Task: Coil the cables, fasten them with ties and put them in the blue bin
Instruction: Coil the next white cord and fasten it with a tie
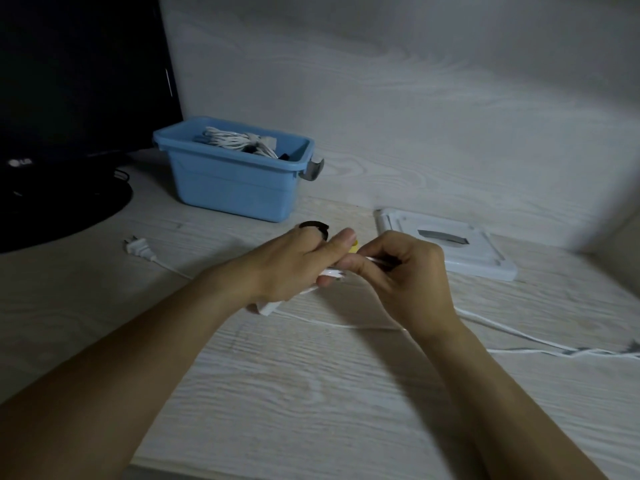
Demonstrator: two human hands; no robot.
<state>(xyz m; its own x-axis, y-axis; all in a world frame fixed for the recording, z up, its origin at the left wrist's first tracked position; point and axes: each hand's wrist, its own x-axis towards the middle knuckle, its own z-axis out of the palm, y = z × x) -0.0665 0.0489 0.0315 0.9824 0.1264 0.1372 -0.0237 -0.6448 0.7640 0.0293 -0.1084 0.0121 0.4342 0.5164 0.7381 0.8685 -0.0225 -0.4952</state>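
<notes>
My left hand (294, 265) and my right hand (401, 271) meet at the middle of the desk, both closed on a white cable (332, 273) folded between the fingers. Its loose length (346, 325) trails right across the desk and off the edge. A white two-pin plug (138, 247) lies to the left, its cord running under my left arm. The blue bin (239, 181) stands behind, holding coiled white cables (235, 140). A black tie (317, 227) curls just beyond my left fingers, with something yellow (354, 248) beside it.
A black monitor (69, 81) on a round base (62, 209) fills the left back corner. The bin's pale lid (446, 244) lies flat to the right of my hands. A wood-grain wall closes off the back and right side.
</notes>
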